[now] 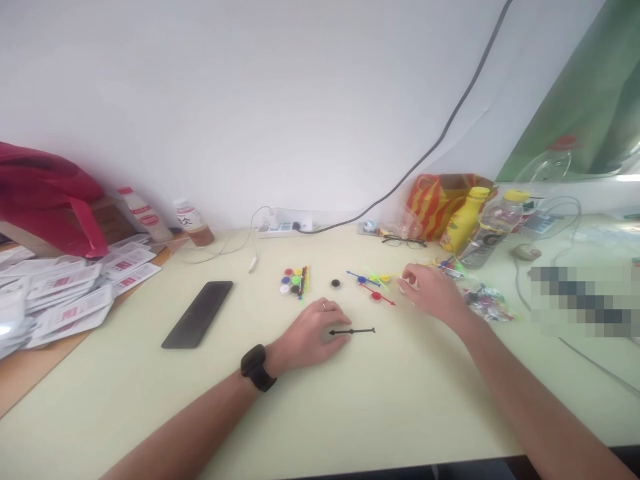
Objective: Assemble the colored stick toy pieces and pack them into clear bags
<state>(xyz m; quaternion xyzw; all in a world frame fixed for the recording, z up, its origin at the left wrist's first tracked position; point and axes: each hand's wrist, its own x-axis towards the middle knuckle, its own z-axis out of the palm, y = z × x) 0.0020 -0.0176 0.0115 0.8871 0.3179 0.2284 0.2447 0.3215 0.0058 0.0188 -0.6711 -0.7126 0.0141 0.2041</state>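
My left hand (315,335) lies on the table, thumb and fingers apart. Between them is the tip of a black plastic arrow (353,331), whose shaft points right. My right hand (434,293) is closed in a pinch on a small white plastic piece (410,281), mostly hidden by the fingers. Close by lie a blue arrow (363,280), a red arrow (377,297) and a yellow round piece (384,279). A black round piece (335,284) sits beyond my left hand. Farther left, coloured round pieces (290,281) stand in rows beside several thin arrows (304,283).
A phone (197,315) lies at left, near piled white packets (65,293). Clear plastic bags (487,303) lie right of my right hand. Bottles (463,220), a striped bag (427,203), glasses (404,241) and a power strip (283,227) line the wall.
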